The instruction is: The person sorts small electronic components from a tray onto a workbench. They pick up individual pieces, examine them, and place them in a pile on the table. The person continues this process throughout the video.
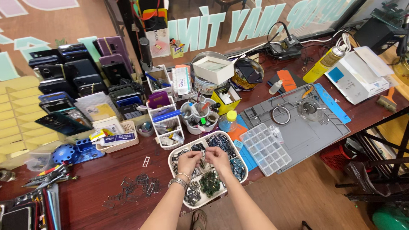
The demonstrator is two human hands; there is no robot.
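Small metal part (203,159), pinched between the fingertips of both hands, sat right above the middle of the white tray (175,154) at the near edge of the dark wooden table (85,187); it was too tiny to tell its exact shape. Left hand (188,162), with a beaded bracelet and a metal watch (178,182) at the wrist, was closed on one side of the part, and right hand (218,159) was closed on the other side, the two hands touching over the tray. Under them the tray was heaped with small metal and dark electronic pieces, green ones (209,184) lying near its front corner. Just right of the tray lay a clear compartment box (265,149), partly on a grey work mat (304,134) with a blue mat edge showing beneath. Left of the tray, loose little metal frames (136,185) were scattered on the wood. Behind the tray stood a white cup of tools (197,121) and a small bottle with a yellow cap (229,120). Further left, stacks of dark phones (72,76) lined the back, with a white basket (115,140) in front of them. A yellow spray can (324,64) lay far right at the back.
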